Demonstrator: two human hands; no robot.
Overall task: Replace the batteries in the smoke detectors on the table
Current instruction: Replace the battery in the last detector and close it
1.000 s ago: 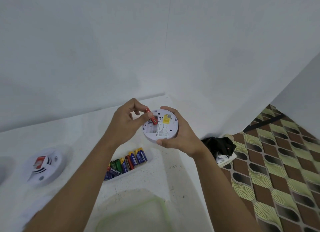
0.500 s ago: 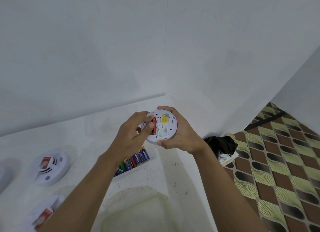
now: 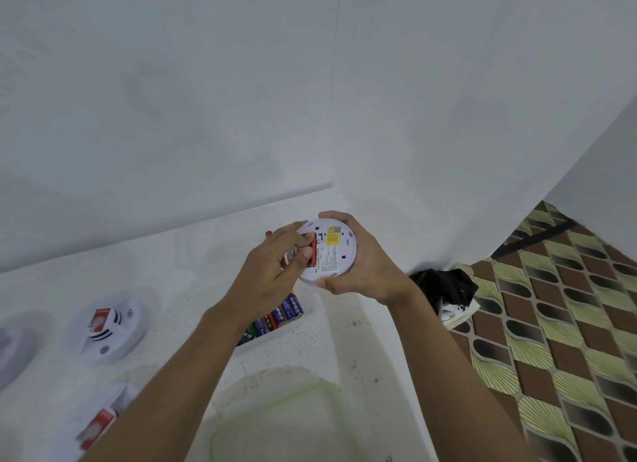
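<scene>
My right hand [image 3: 362, 268] grips a round white smoke detector [image 3: 332, 251] above the table, its back with a yellow sticker facing me. My left hand [image 3: 272, 268] presses a red battery [image 3: 313, 253] into the detector's battery slot with thumb and fingertips. Below my hands, a tray holds several blue, red and green batteries [image 3: 279, 315]. Another white smoke detector [image 3: 110, 330] with a red label lies face up at the left, and a third one [image 3: 98, 423] lies near my left forearm.
A clear plastic container with a green rim [image 3: 279, 417] sits at the table's near edge. The white table [image 3: 186, 255] meets white walls at the back. Right of the table, a black bag [image 3: 444, 286] lies on the patterned floor [image 3: 568, 323].
My left hand brought the red battery from just beside the detector into its slot and now presses it down. The view shifted a little, showing more of the left detectors.
</scene>
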